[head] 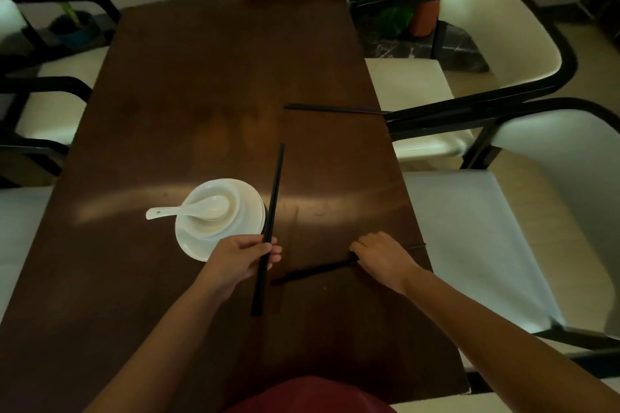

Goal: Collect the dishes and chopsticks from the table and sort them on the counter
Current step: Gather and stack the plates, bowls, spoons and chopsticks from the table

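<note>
The left hand (246, 253) is gripping a pair of black chopsticks (272, 208), fingers curled tight around the shafts below their middle. The sticks are pointing toward 12 o'clock, tilted slightly to the right, with their lower ends hanging past the hand toward 6 o'clock above the dark wooden bench (201, 94).

The right hand (382, 256) is lying at about 4 o'clock from the bench's middle, palm down, its fingers closing onto the right end of a second pair of chopsticks (312, 273) that is lying flat on the wood and running toward 8 o'clock. Whether the fingers are fully clamped on them I cannot tell, since the hand is covering that end.

A third pair of chopsticks (335, 108) is lying near the right edge at about 2 o'clock, running crosswise, well apart from both hands.

At 9 o'clock from the left hand's sticks, just beside them, a stack of white plates (198, 245) is sitting on the bench with a white bowl (231, 211) on top. A white spoon (188, 209) is resting in the bowl, its handle sticking out over the rim toward 9 o'clock.

Cream chairs (496, 43) with black frames are standing along both long sides.
</note>
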The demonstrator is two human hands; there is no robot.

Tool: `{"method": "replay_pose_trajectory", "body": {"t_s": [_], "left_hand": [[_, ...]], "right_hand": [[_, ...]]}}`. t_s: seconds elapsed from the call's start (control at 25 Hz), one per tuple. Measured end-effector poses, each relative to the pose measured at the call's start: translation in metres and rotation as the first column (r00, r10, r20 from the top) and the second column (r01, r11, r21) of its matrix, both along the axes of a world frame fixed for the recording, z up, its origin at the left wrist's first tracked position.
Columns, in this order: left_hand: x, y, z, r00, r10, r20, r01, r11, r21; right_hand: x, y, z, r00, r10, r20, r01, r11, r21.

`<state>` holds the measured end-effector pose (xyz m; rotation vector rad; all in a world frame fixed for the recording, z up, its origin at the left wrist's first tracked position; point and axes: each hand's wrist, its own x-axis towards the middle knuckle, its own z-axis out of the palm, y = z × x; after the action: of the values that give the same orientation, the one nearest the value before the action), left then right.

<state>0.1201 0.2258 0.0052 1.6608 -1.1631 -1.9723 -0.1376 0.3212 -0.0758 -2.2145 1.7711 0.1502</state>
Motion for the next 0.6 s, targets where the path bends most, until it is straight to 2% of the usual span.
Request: {"method": "replay_pose_trajectory", "body": {"t_s": [0.2,0.36,0.44,0.6], "left_hand": [[-0.004,0.006,-0.006,0.999,-0.024,0.042,0.024,1.000,-0.009],[-0.004,0.001,-0.003,0.994,-0.055,0.098,0.063,0.995,-0.074],[-0.008,-0.004,0.002,0.985,-0.121,0.125,0.134,0.986,-0.103],[-0.025,-0.003,0.016,0.923,-0.375,0.081,0.379,0.924,-0.044]], "right_hand": [[0.001,0.003,0.005,0.999,0.053,-0.003,-0.053,0.998,0.029],[-0.011,-0.022,0.055,0.966,-0.099,0.240,0.016,0.945,0.326],[-0.020,-0.040,0.091,0.938,-0.128,0.322,-0.020,0.907,0.421],[-0.018,-0.073,0.143,0.921,-0.113,0.372,-0.069,0.895,0.441]]}}
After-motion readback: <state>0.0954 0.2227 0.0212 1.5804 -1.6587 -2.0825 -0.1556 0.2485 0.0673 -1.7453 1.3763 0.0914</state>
